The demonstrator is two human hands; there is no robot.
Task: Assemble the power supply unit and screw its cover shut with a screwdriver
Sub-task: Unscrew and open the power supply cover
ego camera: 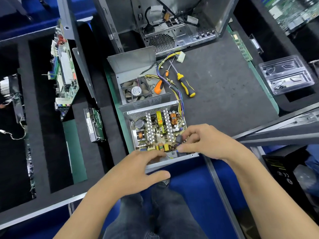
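Motherboard (pixel 64 69): stood on edge in the foam tray at far left. Left hand (pixel 138 171): laid over the near wall of the power supply unit (pixel 155 130), fingers curled on its rim, thumb beneath. Unit: placed open at the mat's near edge, cover (pixel 138 73) with fan behind it. Right hand (pixel 205 142): a small dark part (pixel 179 139) is pinched above the unit's near right corner. Yellow screwdriver (pixel 185 83): laid mid-mat, right of the cover

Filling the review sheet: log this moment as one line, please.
stage: cover off | left hand: grips PSU case edge | right hand: pinches small dark part | yellow screwdriver: on mat, untouched
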